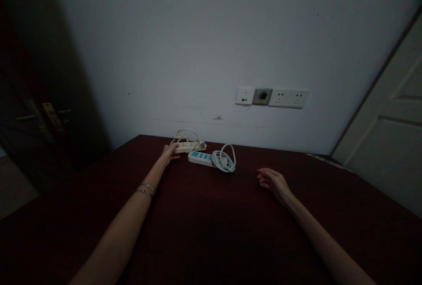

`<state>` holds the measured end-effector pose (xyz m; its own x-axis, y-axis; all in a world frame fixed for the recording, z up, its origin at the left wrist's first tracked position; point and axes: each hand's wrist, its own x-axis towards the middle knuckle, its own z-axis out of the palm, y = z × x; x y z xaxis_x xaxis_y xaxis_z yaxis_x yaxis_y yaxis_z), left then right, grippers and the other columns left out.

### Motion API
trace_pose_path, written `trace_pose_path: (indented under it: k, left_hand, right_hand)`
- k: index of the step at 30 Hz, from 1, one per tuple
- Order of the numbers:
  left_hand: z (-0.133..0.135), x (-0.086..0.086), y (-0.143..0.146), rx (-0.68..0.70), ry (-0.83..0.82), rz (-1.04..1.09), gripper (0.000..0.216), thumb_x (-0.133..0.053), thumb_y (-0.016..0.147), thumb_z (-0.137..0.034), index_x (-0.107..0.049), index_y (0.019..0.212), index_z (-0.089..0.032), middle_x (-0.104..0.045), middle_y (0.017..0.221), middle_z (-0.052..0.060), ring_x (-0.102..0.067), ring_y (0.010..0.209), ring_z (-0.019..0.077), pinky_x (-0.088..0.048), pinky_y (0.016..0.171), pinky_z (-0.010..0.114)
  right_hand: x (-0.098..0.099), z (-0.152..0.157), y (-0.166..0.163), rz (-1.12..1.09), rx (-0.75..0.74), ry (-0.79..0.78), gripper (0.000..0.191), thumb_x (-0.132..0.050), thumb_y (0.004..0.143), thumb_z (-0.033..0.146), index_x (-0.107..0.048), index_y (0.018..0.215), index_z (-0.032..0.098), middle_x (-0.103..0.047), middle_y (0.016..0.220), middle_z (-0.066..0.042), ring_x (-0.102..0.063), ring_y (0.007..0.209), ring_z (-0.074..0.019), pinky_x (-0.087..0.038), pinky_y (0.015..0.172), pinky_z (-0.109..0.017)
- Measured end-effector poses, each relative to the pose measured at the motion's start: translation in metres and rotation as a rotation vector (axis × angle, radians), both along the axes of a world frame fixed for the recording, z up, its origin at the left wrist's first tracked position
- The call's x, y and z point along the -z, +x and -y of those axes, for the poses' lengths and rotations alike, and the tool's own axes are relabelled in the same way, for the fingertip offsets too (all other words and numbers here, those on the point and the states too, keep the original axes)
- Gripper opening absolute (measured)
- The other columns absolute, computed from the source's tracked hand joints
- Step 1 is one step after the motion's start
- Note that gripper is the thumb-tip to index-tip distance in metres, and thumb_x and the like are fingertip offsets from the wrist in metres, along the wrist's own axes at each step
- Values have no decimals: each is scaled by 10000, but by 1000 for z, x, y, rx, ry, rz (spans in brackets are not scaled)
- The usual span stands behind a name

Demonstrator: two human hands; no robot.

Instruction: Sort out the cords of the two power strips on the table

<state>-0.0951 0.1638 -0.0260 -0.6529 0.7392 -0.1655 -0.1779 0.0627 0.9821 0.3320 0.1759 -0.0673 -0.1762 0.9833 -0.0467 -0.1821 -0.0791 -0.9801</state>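
Two power strips lie on bench (204, 214). Left hand (169, 152) touches cream strip (188, 146), grip loose, nothing lifted. Right hand (273, 181) rests apart, fingers half-curled, empty. Blue-faced strip (201, 157) untouched; both cords still coiled.

Dim room: pale wall (198, 34) with socket plates (272, 97), dark red table (214, 232), white door (389, 144) right.

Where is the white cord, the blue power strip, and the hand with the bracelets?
white cord (224, 160), head view, on the coiled loops
blue power strip (199, 156), head view, on its top face with the sockets
left hand (169, 152), head view, on the back of the hand
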Motion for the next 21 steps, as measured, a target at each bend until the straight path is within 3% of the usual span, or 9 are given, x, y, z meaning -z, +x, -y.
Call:
trace_pose_path:
  k: [4, 7, 9, 11, 13, 16, 21]
  left_hand:
    - [9, -17, 4, -148, 39, -187, 474, -647, 660, -116, -447, 1089, -124, -544, 1099, 199, -538, 1075, 314, -511, 765, 373]
    - [11, -29, 21, -232, 149, -472, 614, -591, 693, -117, -325, 1243, -179, -395, 1309, 163, -353, 1267, 275, -399, 958, 365]
    - [9, -33, 39, -53, 196, -861, 602, -516, 709, -100, -312, 1273, -160, -405, 1303, 155, -356, 1259, 262, -334, 1014, 388]
    - [5, -31, 59, 323, 165, -1187, 628, -477, 672, -65, -335, 1280, -134, -437, 1287, 157, -385, 1234, 259, -298, 1034, 398]
    - [3, -24, 76, 569, 130, -1289, 671, -504, 602, -48, -398, 1259, -136, -463, 1291, 147, -403, 1225, 261, -284, 1044, 372]
    - [2, -7, 92, 694, 83, -1324, 720, -537, 551, -54, -416, 1260, -91, -433, 1334, 186, -373, 1255, 299, -264, 1054, 368]
    - [5, 13, 97, 728, -29, -1377, 758, -588, 575, -123, -362, 1293, -36, -390, 1348, 257, -316, 1280, 369, -180, 1066, 472]
  right_hand:
    - [-1, 0, 0, 8, 6, -5, 216, -683, 627, 291, -623, 772, 143, -617, 646, -35, -548, 526, -104, -483, 507, -223]
    - [-2, 1, -1, 15, 5, -9, 214, -685, 628, 288, -623, 771, 141, -619, 649, -37, -548, 526, -102, -484, 507, -222]
    - [-2, 2, -1, 22, 1, -9, 213, -685, 628, 287, -623, 770, 142, -621, 649, -38, -547, 522, -103, -485, 503, -224]
    - [-3, 2, -2, 34, -6, -6, 214, -685, 626, 289, -619, 771, 146, -619, 643, -34, -548, 519, -105, -485, 497, -226]
    - [-5, 4, -3, 50, -16, -1, 216, -681, 627, 293, -613, 775, 151, -618, 645, -30, -552, 517, -106, -487, 493, -228]
    - [-9, 7, -7, 93, -37, 11, 225, -677, 629, 300, -605, 784, 154, -623, 657, -29, -561, 517, -110, -485, 474, -225]
    - [-13, 14, -20, 184, -75, 54, 221, -661, 621, 289, -597, 782, 152, -625, 663, -32, -561, 516, -113, -472, 437, -214]
